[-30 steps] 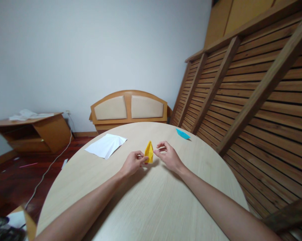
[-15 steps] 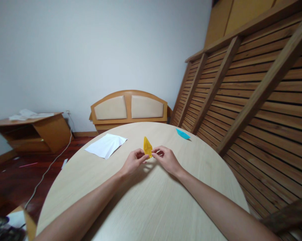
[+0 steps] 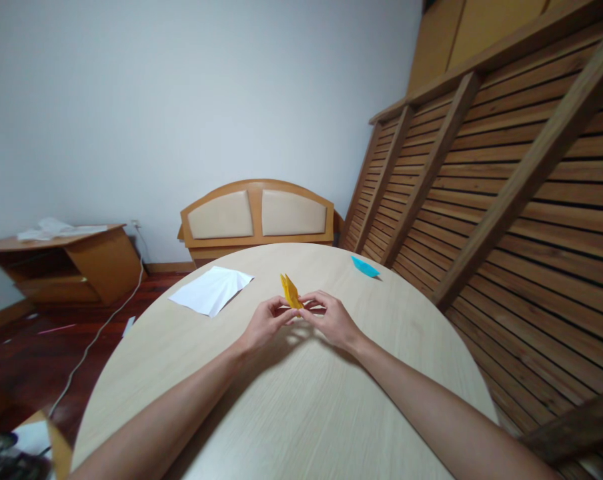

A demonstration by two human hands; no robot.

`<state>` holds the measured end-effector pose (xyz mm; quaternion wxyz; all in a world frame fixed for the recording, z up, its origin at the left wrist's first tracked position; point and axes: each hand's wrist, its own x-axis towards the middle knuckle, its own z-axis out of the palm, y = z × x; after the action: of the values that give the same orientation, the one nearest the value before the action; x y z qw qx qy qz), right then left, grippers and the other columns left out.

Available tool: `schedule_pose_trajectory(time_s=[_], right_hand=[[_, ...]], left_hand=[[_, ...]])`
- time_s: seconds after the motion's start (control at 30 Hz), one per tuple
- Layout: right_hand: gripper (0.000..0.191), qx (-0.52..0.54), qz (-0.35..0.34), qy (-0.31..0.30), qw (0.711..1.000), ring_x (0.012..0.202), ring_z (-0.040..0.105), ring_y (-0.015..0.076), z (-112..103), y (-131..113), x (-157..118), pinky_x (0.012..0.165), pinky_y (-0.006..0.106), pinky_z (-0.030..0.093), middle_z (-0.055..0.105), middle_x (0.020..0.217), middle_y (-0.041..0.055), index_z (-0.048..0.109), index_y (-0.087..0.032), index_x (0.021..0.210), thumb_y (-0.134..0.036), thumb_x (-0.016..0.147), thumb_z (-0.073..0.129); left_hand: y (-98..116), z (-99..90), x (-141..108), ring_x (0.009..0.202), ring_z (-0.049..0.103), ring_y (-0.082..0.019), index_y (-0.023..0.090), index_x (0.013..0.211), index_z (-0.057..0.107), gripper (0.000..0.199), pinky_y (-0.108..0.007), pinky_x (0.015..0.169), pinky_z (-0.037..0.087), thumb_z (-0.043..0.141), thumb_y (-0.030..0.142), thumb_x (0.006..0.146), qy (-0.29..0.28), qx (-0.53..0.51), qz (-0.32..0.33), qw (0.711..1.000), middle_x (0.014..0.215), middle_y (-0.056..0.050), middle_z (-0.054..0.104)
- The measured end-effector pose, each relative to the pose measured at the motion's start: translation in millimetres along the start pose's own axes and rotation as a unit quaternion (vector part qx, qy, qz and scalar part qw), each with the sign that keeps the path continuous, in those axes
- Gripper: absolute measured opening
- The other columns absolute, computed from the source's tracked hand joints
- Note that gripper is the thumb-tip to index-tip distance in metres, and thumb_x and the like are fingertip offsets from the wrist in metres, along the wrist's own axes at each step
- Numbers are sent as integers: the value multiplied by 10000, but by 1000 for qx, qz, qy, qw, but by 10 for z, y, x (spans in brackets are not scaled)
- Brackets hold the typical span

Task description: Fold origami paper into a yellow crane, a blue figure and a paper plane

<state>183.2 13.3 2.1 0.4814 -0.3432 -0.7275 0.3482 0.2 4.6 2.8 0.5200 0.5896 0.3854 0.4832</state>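
A small piece of folded yellow paper (image 3: 291,292) is pinched between my two hands above the middle of the table. My left hand (image 3: 267,322) grips its lower left side with thumb and fingers. From the other side, my right hand (image 3: 333,317) pinches the lower right edge, its thumb close to the left thumb. The paper's pointed top leans to the left and shows two separate tips. My fingers cover its lower end, so the folds there are hidden.
On the round wooden table (image 3: 301,413) lie a creased white paper sheet (image 3: 212,290) at the left and a folded blue paper boat (image 3: 365,267) at the far right. Behind stands a headboard (image 3: 257,213); a slatted wooden frame (image 3: 461,180) leans at the right.
The yellow paper has turned and tilted left, so its narrow side with two tips shows. My right hand has shifted slightly left, nearer the left thumb.
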Motion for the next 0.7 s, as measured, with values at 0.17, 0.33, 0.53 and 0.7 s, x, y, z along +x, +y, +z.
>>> schedule_pose_trajectory(time_s=[0.17,0.33,0.53,0.7], right_hand=[[295,20,1,-25,999,965,681,199,-15,44,0,893,382,560,691,1141,103,703,-168,1035,-334,793,725],[335,31,10,-32,999,978,683,212,-9,89,8,913,403,554,694,1157,107,707,-171,1033,-331,744,765],[301,45,15,-38,998,978,688,212,2,65,8,917,400,555,698,1149,107,702,-169,1033,-304,767,743],[262,50,8,-38,998,999,678,209,0,52,1,930,395,548,688,1142,107,709,-165,1011,-302,788,723]], left_hand=[[-10,-29,15,835,683,-192,136,851,694,481,-283,728,538,827,540,627,3,13,9,1000,908,-95,737],[-31,-47,27,815,674,-183,135,845,701,455,-257,691,513,827,519,636,4,20,17,1000,895,-90,740],[-53,-59,41,855,674,-186,145,872,723,396,-276,748,517,812,477,675,-9,30,42,999,961,-92,740],[-37,-62,53,885,678,-197,141,867,733,382,-334,902,511,812,464,678,-11,53,65,996,955,-95,746]])
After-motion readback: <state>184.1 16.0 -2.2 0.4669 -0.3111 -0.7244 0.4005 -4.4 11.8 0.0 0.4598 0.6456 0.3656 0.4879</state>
